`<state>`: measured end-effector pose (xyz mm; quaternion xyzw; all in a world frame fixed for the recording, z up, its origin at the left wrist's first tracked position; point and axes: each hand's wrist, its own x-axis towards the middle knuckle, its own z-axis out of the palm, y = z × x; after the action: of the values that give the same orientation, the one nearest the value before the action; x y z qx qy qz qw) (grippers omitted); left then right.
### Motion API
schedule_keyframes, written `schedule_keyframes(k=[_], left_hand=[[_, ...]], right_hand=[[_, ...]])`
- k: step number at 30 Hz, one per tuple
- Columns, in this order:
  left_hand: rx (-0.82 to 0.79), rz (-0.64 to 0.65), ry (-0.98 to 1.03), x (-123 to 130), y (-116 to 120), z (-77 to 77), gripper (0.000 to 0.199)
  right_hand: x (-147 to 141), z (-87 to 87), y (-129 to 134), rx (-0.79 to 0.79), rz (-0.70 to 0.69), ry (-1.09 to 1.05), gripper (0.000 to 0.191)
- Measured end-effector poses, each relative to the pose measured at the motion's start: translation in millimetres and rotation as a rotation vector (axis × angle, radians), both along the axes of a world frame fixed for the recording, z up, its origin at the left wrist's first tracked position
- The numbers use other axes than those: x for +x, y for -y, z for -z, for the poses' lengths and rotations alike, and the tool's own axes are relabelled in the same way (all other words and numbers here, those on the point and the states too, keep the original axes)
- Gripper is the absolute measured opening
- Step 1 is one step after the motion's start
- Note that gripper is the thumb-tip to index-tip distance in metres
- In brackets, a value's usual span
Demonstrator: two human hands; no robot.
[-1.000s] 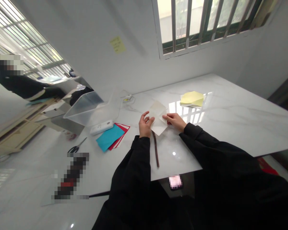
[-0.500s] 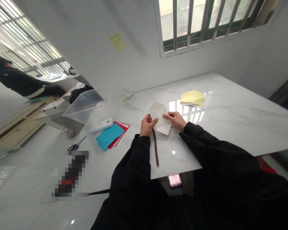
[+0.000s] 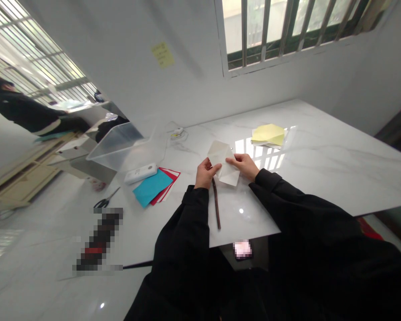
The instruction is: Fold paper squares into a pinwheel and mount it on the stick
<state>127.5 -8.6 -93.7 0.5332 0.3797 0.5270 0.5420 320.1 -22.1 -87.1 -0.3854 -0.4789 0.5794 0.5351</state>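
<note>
Above the marble table (image 3: 324, 178), my left hand (image 3: 205, 174) and right hand (image 3: 243, 166) both pinch a folded white paper sheet (image 3: 224, 159).

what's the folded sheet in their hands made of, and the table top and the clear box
The folded sheet looks like thin off-white paper, matte, with crisp creases. The table top looks like polished marble or a marble-look slab: grey veining and glossy window reflections. The clear box looks like frosted plastic, since its walls are translucent and shapes show dimly through them.
</note>
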Motion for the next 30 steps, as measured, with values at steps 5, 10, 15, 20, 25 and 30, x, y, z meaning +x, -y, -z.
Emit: schedule_keyframes(k=[5,10,15,20,25,30], left_hand=[[-0.010,0.000,0.007,2.1,1.6,-2.0,0.069],[-0.020,-0.025,0.025,4.1,2.8,-2.2,0.064],[-0.017,-0.055,0.011,4.2,2.5,-1.5,0.065],[-0.023,-0.053,0.014,5.2,3.7,-3.2,0.067],[-0.031,-0.067,0.009,5.7,3.3,-3.2,0.068],[-0.048,-0.092,-0.006,4.5,2.1,-2.0,0.070]], right_hand=[[0.3,1.4,-1.3,0.017,0.013,0.017,0.053],[0.2,2.6,-1.1,0.021,0.010,0.042,0.052],[-0.3,0.8,1.1,0.034,0.013,0.079,0.054],[-0.5,0.5,0.5,0.033,0.012,0.078,0.054],[-0.7,3.0,-1.0,0.051,0.014,0.091,0.052],[-1.4,1.5,1.2,0.044,0.009,0.102,0.053]])
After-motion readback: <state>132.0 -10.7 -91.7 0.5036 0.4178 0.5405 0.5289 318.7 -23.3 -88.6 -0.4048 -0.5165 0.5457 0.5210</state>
